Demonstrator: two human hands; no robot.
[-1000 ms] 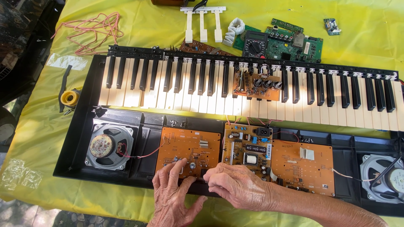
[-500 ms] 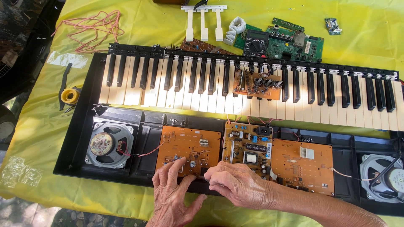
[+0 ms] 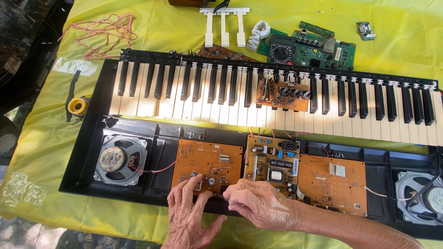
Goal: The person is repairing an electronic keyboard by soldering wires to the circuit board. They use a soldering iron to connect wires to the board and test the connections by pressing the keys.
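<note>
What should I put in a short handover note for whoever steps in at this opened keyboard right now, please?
Left hand: fingers spread on the lower edge of the left orange circuit board, holding nothing.
Right hand: resting palm-down at the seam between that board and the middle power board; whether it pinches anything cannot be told.
Keyboard case lies open on the yellow cloth, the boards and left speaker seated inside with wires attached.
A small board sits on the keys; three loose keys and a multimeter lie beyond.
Done: case opened. Left: boards remain in place.
</note>
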